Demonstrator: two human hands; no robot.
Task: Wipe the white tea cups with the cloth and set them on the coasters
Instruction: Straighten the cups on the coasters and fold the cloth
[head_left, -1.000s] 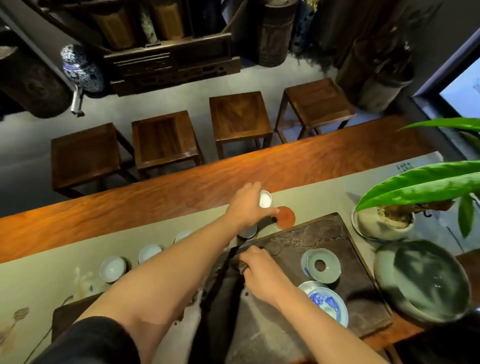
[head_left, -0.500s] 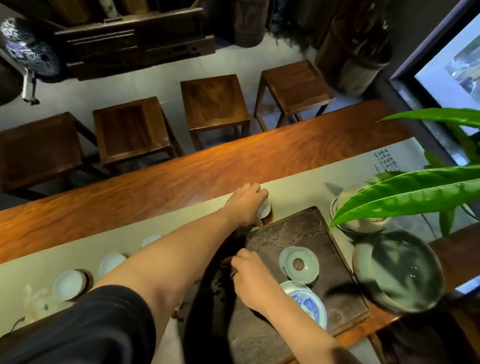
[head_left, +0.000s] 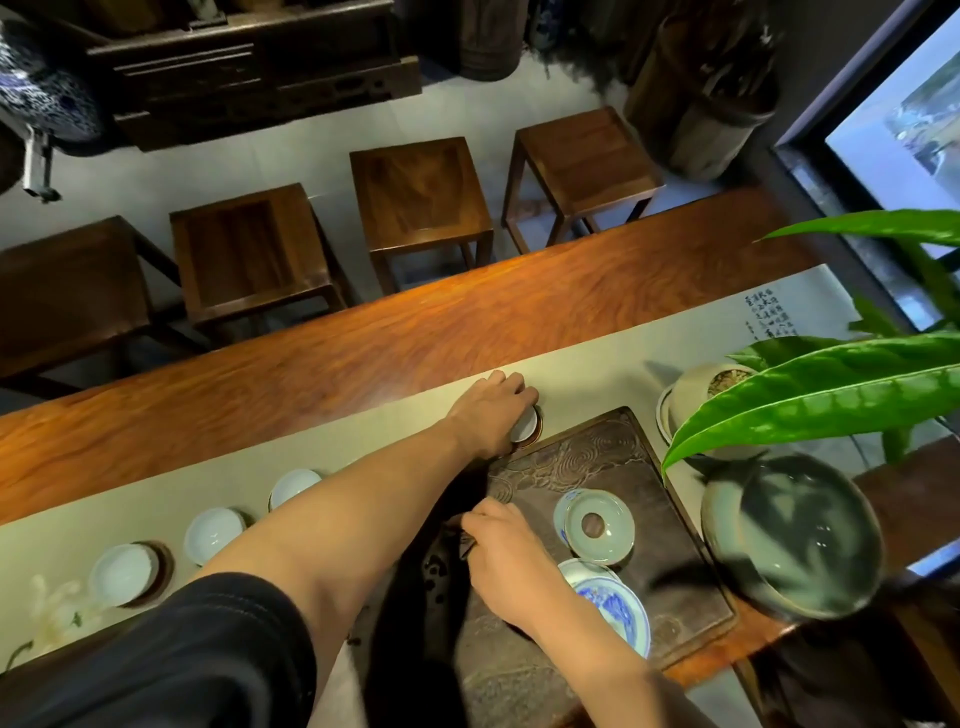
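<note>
My left hand (head_left: 491, 413) reaches across the pale green runner (head_left: 363, 441) and grips a small white tea cup (head_left: 523, 427), which sits on a round brown coaster (head_left: 535, 431) just beyond the tray's far corner. Three more white cups stand in a row to the left: one (head_left: 122, 574) on a dark coaster, another (head_left: 213, 535), and a third (head_left: 293, 487) partly behind my forearm. My right hand (head_left: 506, 558) rests on the dark carved tea tray (head_left: 587, 457) and pinches the dark cloth (head_left: 447, 561) at the tray's left edge.
On the tray lie a celadon lid (head_left: 600, 526) and a blue-and-white dish (head_left: 615, 610). A large dark green bowl (head_left: 792, 535) and a potted plant (head_left: 698, 395) with long leaves stand at the right. Several wooden stools line the long table's far side.
My left hand has carried the cup from above the runner down onto the brown coaster, which it now mostly covers. The view has swung to the right. My right hand stays on the cloth.
</note>
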